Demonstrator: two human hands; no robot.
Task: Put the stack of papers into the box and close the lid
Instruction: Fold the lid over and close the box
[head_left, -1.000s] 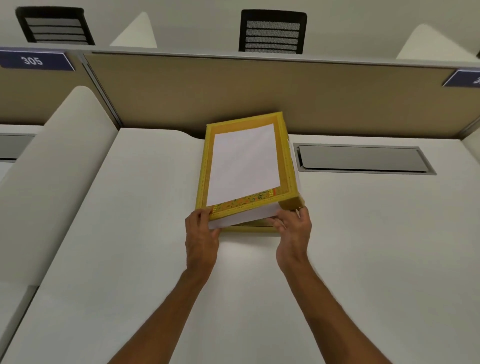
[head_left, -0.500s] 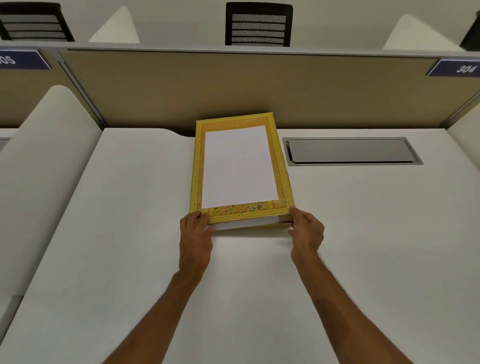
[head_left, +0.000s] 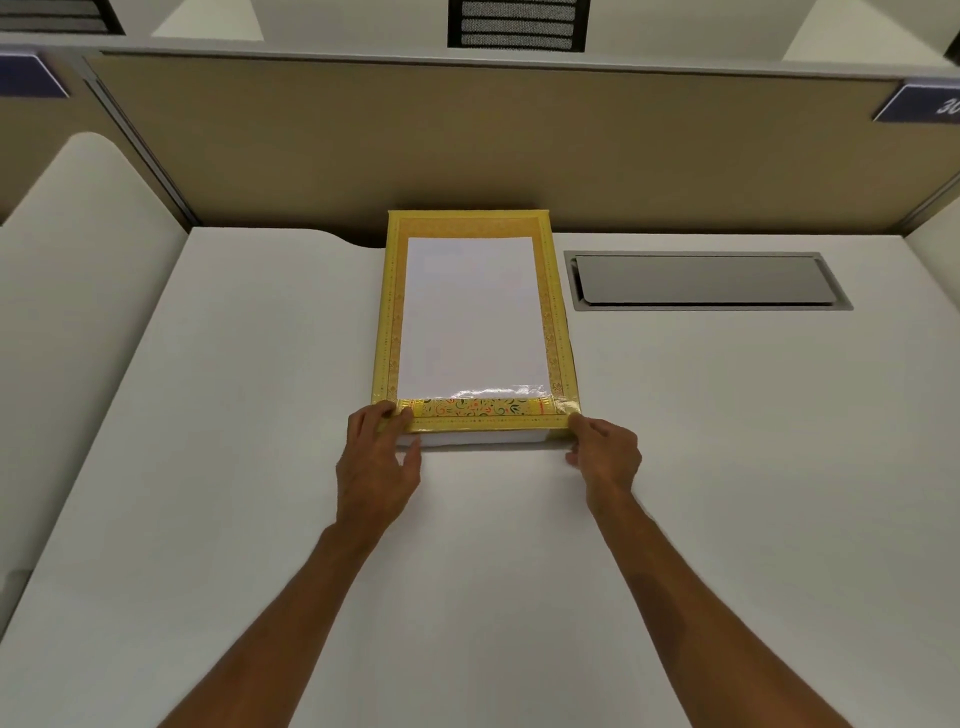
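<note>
A flat yellow box lies on the white desk against the beige partition. Its lid (head_left: 470, 418) has a patterned gold border and a clear window, through which the white stack of papers (head_left: 472, 312) shows. The lid rests flat on the box. A white strip of the box's front side (head_left: 483, 437) shows under the lid's near edge. My left hand (head_left: 379, 457) grips the lid's near left corner with fingers on top. My right hand (head_left: 605, 457) presses against the near right corner.
A grey metal cable hatch (head_left: 706, 280) is set into the desk (head_left: 260, 415) right of the box. The beige partition (head_left: 467, 140) stands directly behind the box. A curved white divider (head_left: 78, 270) rises on the left. A black chair back (head_left: 519, 23) shows beyond the partition.
The lid has come down from a raised, tilted position to lie flat on the box. My right hand has moved from the front edge to the right corner.
</note>
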